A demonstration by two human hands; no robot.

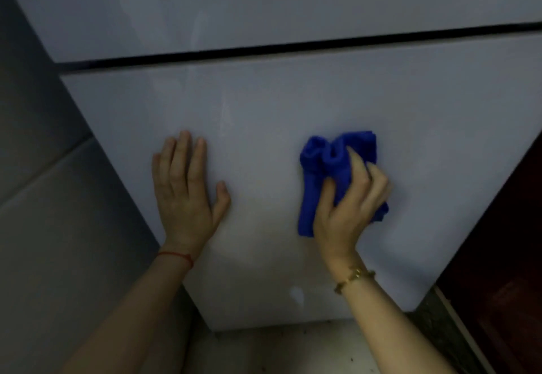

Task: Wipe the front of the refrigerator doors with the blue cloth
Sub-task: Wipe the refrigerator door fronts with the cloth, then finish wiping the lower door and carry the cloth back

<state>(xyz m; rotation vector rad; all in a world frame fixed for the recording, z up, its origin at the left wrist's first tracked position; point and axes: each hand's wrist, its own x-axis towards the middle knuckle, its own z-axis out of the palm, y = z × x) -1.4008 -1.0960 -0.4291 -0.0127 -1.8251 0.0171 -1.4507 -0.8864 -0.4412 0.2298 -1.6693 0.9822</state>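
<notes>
The pale grey lower refrigerator door (293, 103) fills the middle of the head view, with the upper door (264, 1) above a dark horizontal gap. My right hand (349, 206) presses a bunched blue cloth (325, 159) against the lower door, right of centre. My left hand (187, 189) lies flat on the same door to the left, fingers spread and holding nothing. A small whitish spot (296, 294) shows low on the door between my forearms.
A grey tiled wall (52, 197) runs along the left of the refrigerator. Dark brown wooden furniture (504, 256) stands close on the right. A speckled light floor (278, 350) shows below the door's bottom edge.
</notes>
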